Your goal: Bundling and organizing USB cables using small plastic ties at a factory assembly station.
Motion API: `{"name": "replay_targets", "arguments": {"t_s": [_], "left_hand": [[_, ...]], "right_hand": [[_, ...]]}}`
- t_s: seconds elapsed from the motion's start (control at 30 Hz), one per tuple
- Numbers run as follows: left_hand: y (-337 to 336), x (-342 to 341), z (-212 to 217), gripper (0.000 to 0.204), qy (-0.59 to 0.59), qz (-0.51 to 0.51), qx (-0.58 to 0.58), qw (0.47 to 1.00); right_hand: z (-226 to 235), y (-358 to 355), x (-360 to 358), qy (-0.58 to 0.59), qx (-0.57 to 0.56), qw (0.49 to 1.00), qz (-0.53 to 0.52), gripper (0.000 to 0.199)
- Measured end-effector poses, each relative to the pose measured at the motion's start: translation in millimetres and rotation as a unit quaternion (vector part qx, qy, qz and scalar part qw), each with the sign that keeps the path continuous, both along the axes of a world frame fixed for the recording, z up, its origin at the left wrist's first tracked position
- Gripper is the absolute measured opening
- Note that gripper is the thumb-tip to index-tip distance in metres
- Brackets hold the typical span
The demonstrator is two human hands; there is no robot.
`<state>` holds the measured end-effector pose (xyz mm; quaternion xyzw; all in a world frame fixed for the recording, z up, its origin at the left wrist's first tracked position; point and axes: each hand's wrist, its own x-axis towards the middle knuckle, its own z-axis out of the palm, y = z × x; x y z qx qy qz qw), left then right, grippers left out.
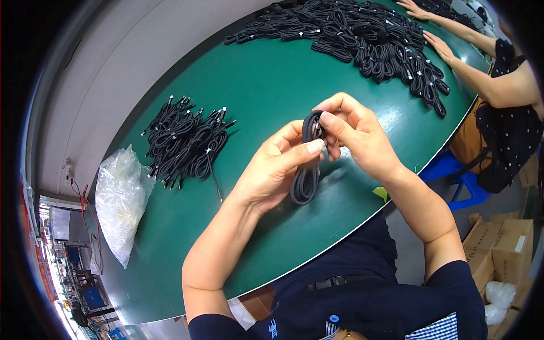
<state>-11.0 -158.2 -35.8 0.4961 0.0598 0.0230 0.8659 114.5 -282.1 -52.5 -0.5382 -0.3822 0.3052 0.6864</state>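
Note:
Between my two hands, above the green table, is a black cable (306, 180) coiled into a long bundle. My left hand (277, 161) grips the bundle around its middle, thumb across the front. At the upper end, my right hand (354, 133) pinches the cable, thumb and fingers closed near a small metallic piece. Whether that piece is a plug or a tie I cannot tell. Left of my hands lies a loose pile of black cables (184, 139) with metal plug ends, one end sticking out toward my left forearm.
A clear plastic bag (122, 204) lies at the left on the green table (255, 85). Many coiled cables (345, 34) spread along the far side, where a co-worker's hands (439, 45) rest. A blue stool (467, 187) and cardboard boxes (481, 243) stand at the right.

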Motion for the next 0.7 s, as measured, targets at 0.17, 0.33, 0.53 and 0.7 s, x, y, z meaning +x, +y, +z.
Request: {"name": "replay_targets", "arguments": {"t_s": [0.17,0.33,0.53,0.7], "left_hand": [[2,-3,-8,0.027,0.039,0.002,-0.035,0.999],[-3,6,-11,0.026,0.027,0.052,-0.054,0.997],[-19,5,-18,0.026,-0.037,0.055,-0.081,0.995],[-25,4,-19,0.026,-0.065,0.111,-0.04,0.991]], "right_hand": [[-9,-4,-13,-0.078,0.064,0.992,-0.079,0.018],[-12,-13,-18,-0.294,0.067,0.941,-0.152,0.043],[-11,-8,-27,-0.388,0.043,0.885,-0.252,0.045],[-9,-7,-37,-0.365,0.035,0.892,-0.264,0.029]]}}
